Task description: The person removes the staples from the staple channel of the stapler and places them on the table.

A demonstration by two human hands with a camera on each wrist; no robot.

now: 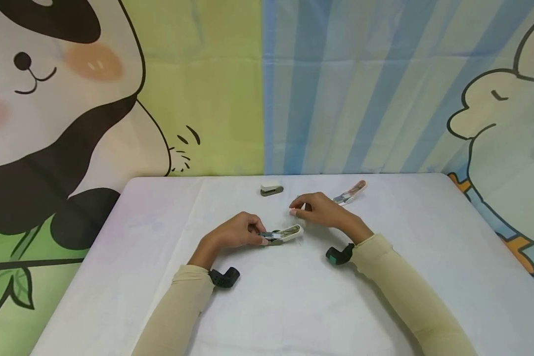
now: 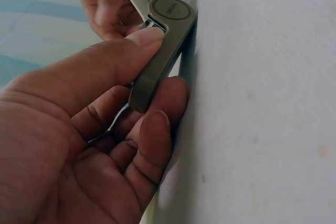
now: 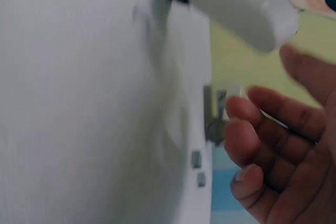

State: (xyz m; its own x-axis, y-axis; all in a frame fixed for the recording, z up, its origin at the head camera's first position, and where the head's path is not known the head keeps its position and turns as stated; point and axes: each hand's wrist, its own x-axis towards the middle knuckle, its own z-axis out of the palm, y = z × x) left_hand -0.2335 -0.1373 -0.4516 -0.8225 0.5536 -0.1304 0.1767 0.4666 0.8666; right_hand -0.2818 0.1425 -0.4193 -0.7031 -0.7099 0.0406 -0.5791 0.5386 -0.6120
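My left hand (image 1: 238, 232) pinches the grey base of a stapler (image 1: 287, 233) between thumb and fingers, low over the white table. The stapler is opened out, its white top arm (image 3: 241, 11) swung up and away from the grey base (image 2: 165, 61). Thumb pressure falls near the round hinge end in the left wrist view. My right hand (image 1: 320, 210) hovers just beyond the stapler's white end. Its fingers (image 3: 244, 142) are loosely bent, thumb apart, and nothing shows between them. In the left wrist view the right hand (image 2: 107, 3) appears behind the stapler.
A closed white-and-grey stapler (image 1: 271, 190) stands near the table's back edge. Another opened stapler (image 1: 351, 192), with a pinkish arm, lies partly behind my right hand. Two small grey blocks (image 3: 196, 159) sit on the table. A cartoon-printed curtain (image 1: 213, 89) hangs behind.
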